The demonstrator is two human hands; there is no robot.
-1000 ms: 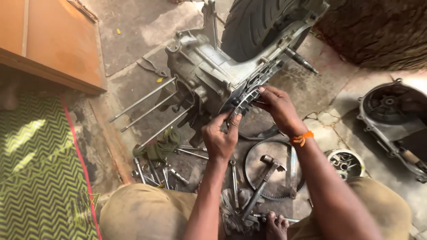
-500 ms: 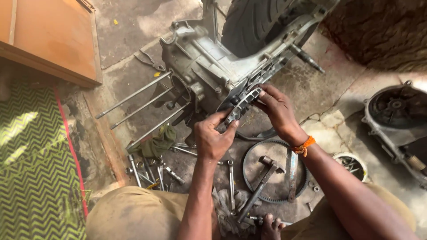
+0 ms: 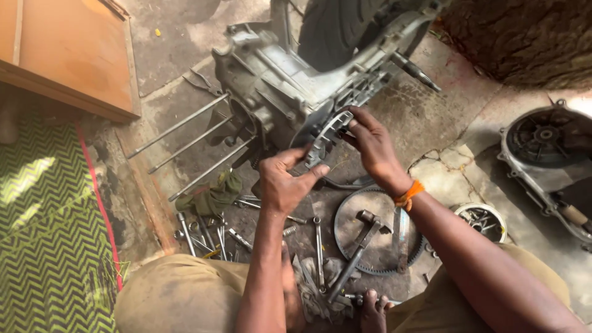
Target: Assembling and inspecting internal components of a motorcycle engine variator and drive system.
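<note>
both hands grip a round metal engine part [image 3: 325,139] held against the engine casing [image 3: 290,86] at 12 o'clock: the left hand [image 3: 285,182] pinches its lower edge, the right hand [image 3: 370,145] its upper rim. a hammer [image 3: 357,246] lies on a toothed ring [image 3: 354,213] at 6 o'clock.

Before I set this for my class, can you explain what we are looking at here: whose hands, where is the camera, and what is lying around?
The camera sits on a person's head, looking down at their own hands. The left hand and right hand hold a round grey toothed metal part against a grey cast-metal engine casing lying on the concrete floor. Below lie a flat toothed ring, a steel hammer, scattered spanners and a green rag. A second grey round engine cover lies at the right.
</note>
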